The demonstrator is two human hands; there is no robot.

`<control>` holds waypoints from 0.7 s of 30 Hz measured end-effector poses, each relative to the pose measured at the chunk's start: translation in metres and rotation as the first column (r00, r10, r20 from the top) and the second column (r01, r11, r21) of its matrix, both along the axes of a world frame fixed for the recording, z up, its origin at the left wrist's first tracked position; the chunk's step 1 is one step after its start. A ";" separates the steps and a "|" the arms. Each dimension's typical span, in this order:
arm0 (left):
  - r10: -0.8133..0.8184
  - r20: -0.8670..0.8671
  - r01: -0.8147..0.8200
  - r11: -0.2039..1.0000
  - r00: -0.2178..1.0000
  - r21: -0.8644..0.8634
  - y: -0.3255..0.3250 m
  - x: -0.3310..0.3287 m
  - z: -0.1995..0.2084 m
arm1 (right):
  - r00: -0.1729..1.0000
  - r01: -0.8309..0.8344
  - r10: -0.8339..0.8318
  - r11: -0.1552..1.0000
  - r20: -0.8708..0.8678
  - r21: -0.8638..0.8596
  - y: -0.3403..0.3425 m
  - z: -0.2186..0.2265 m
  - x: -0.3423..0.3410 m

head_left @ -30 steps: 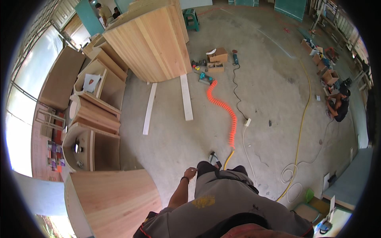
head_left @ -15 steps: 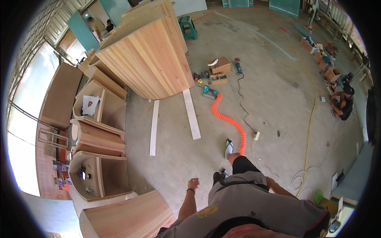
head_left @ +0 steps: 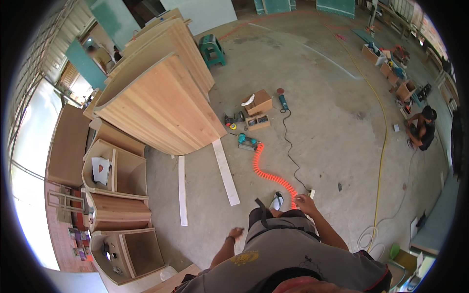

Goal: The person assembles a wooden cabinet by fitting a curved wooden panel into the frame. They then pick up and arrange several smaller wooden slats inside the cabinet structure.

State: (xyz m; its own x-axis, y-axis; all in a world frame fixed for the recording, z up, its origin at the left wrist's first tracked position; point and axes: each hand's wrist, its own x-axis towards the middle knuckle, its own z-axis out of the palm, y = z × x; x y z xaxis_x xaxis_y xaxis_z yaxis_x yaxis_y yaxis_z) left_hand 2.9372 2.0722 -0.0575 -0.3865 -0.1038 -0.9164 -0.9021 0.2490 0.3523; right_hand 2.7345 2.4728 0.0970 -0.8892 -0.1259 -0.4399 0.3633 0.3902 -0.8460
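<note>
My left hand [head_left: 236,233] hangs beside my left hip, a dark band on its wrist. Its fingers are loosely bent, with nothing visible in them. In front of my right hip, my right hand [head_left: 306,205] is raised with fingers half curled and apart; it appears to hold nothing. Beneath it in the picture runs an orange coiled air hose [head_left: 273,178] to a teal nail gun [head_left: 247,141] lying on the floor. A white socket block [head_left: 311,193] on a cord shows close to the right hand. Neither hand visibly touches a thing.
Ahead left stands a big curved wooden cabinet [head_left: 161,107], with white strips [head_left: 182,190] on the floor. Open cabinets [head_left: 132,171] line the left. An angle grinder [head_left: 283,101], cardboard box [head_left: 259,101] and green stool [head_left: 212,51] lie ahead. A person [head_left: 422,129] squats at right.
I have stepped ahead, and the cabinet and tools sit lower and further left in view. My right hand has come up from beside my hip to the front. The left hand stays low.
</note>
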 end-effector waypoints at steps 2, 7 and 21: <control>0.056 -0.247 -0.075 0.995 0.967 -0.067 -0.010 -0.073 0.008 | 0.997 0.060 -0.057 0.997 -0.055 0.053 0.027 -0.013 -0.011; 0.248 -0.433 -0.308 0.949 0.867 -0.072 0.009 -0.251 0.050 | 0.888 0.379 -0.385 0.922 0.250 0.077 0.090 0.000 -0.040; -0.371 0.066 0.375 0.923 0.926 -0.086 0.142 -0.549 0.003 | 0.728 0.671 -0.634 0.737 0.262 -0.081 0.151 -0.014 -0.322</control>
